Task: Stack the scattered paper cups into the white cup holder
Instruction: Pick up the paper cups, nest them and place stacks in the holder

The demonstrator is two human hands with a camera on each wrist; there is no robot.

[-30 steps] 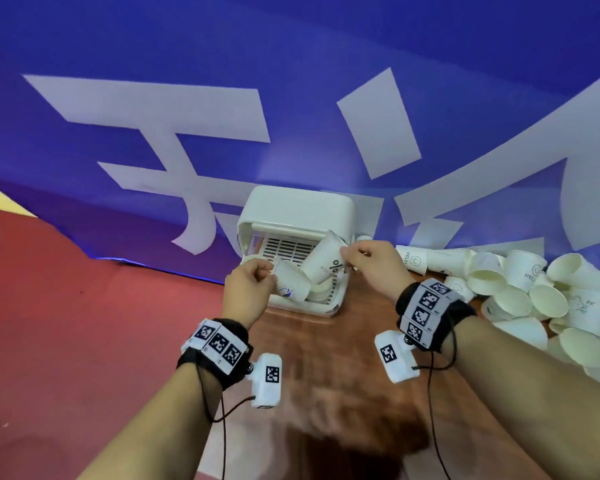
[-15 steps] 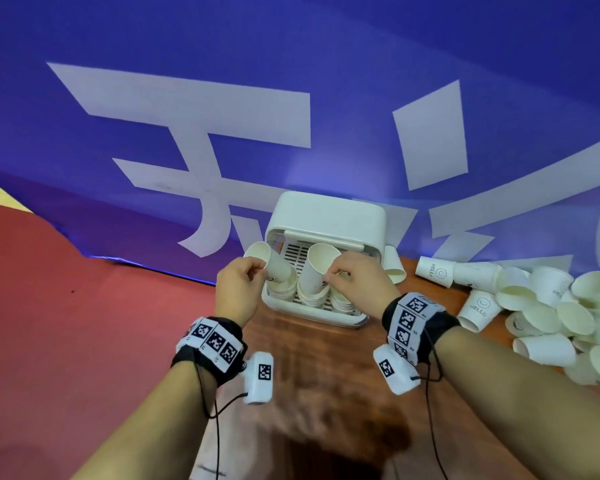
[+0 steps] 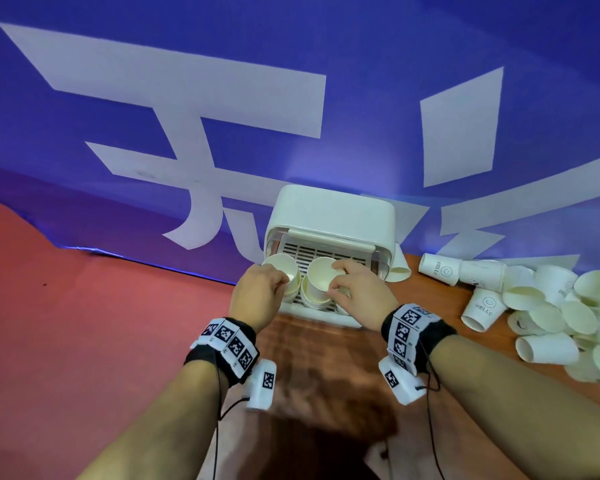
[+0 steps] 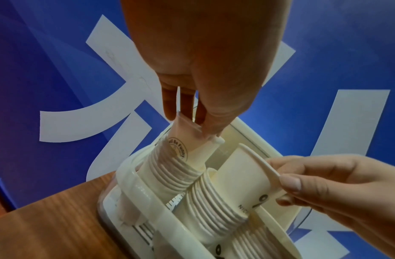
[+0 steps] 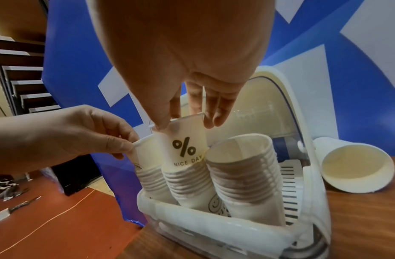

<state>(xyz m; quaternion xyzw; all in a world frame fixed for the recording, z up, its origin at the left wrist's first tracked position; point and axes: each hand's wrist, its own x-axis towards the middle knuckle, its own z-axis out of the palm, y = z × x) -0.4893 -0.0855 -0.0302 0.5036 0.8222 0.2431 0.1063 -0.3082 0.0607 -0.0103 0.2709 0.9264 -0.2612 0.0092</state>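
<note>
- Paper, thin and white: cup with the % mark (image 5: 185, 147) pinched at its rim by right hand (image 3: 352, 289), halfway down into the middle stack in the white cup holder (image 3: 333, 216).
- Second cup (image 4: 181, 138) pinched at its rim by left hand (image 3: 257, 296), going into the left stack (image 4: 170, 173).
- Both hands curled, thumb and fingertips tight on a rim, nothing else held.
- Very light, easy to squash; probably best held softly at the rolled rim, the stiffest part, not squeezed on the thin side.
- Smooth sides, so likely to slide down into the cup below with a small push; could tip or jam if pushed in crooked.
- Third stack (image 5: 243, 166) at the right side of the holder, touched by no hand.
- Holder at the back left corner of the wooden table (image 3: 326, 375), up against the blue banner (image 3: 153, 64).
- One loose cup (image 5: 356, 168) lying on its side just beside the holder; big pile of scattered cups (image 3: 551, 306) along the table's right edge, so lots left to do.
- Bottoms of the stacks hidden by the holder's front wall; number of cups in each too hard to count.
- Pile cut off at the right edge of the head view; words on the left cup partly hidden.
</note>
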